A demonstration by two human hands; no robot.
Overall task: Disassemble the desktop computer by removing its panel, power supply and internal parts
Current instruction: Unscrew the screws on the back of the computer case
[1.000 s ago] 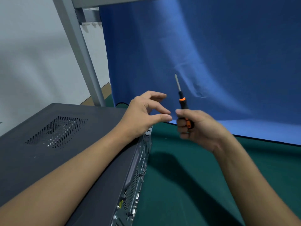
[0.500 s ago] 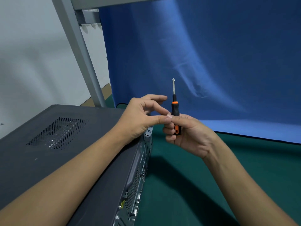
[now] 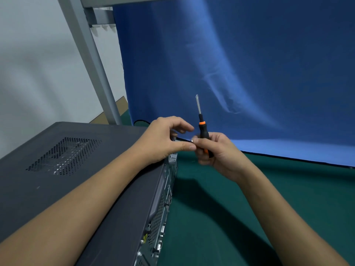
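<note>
I judge this the panel-screw step: my right hand [image 3: 217,153] grips the screwdriver [image 3: 204,132] upright, my left hand [image 3: 163,140], fingers [image 3: 182,125] curled, meets a tiny screw [image 3: 191,140], holder unclear, above the computer [image 3: 76,169] at lower left; next, set the screw safely aside.

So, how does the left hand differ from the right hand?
The right hand grips the screwdriver upright; the left hand grips no tool. The left hand is above the computer case edge; the right hand above the green mat. Their fingertips meet.

no readable text, labels or numbers anywhere
</note>
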